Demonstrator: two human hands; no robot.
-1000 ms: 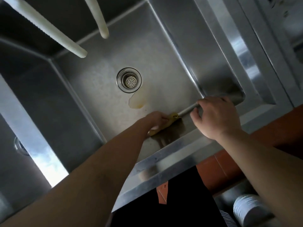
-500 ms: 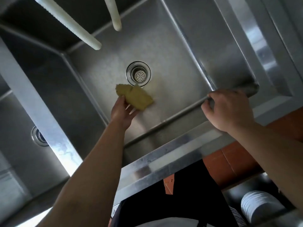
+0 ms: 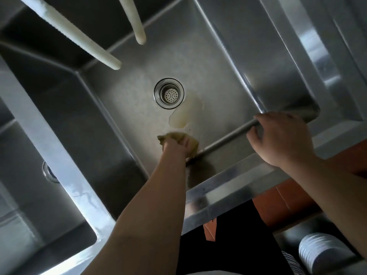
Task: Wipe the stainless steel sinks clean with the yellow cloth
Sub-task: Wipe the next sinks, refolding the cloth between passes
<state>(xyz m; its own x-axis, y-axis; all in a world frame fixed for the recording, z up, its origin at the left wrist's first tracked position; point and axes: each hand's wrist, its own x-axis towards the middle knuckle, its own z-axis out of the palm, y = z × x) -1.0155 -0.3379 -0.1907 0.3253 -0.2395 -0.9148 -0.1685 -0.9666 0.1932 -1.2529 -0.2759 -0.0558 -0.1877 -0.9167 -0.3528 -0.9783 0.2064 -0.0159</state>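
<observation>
No brand, label or writing can be read on anything here.

The left hand [image 3: 175, 144] reaches down into the big sink [image 3: 127, 108] and holds the yellow cloth [image 3: 174, 136] bunched under its fingers. The cloth sits on the sink floor, close to the near wall, where the floor bends up. Part of it pokes out to the left of the hand and part to the right.

Just above the cloth there is a pale yellowish puddle [image 3: 181, 116]. It runs from near the cloth up to the round drain [image 3: 169, 93], which has a shiny ring and small holes. Around the drain the sink floor is bare metal.

The right hand [image 3: 282, 137] rests on the near edge of the sink, with its fingers curled over the rim and its thumb toward the bowl.

Two pale tubes [image 3: 75, 34] hang over the far part of the sink, with their ends in the air above the floor.

A shiny metal divider [image 3: 51, 155] stands between this sink and a second sink [image 3: 25, 187] on the left, which has its own drain at its wall. Below the front edge there are red tiles [image 3: 286, 201], and a stack of white plates [image 3: 325, 253] sits low on the right.
</observation>
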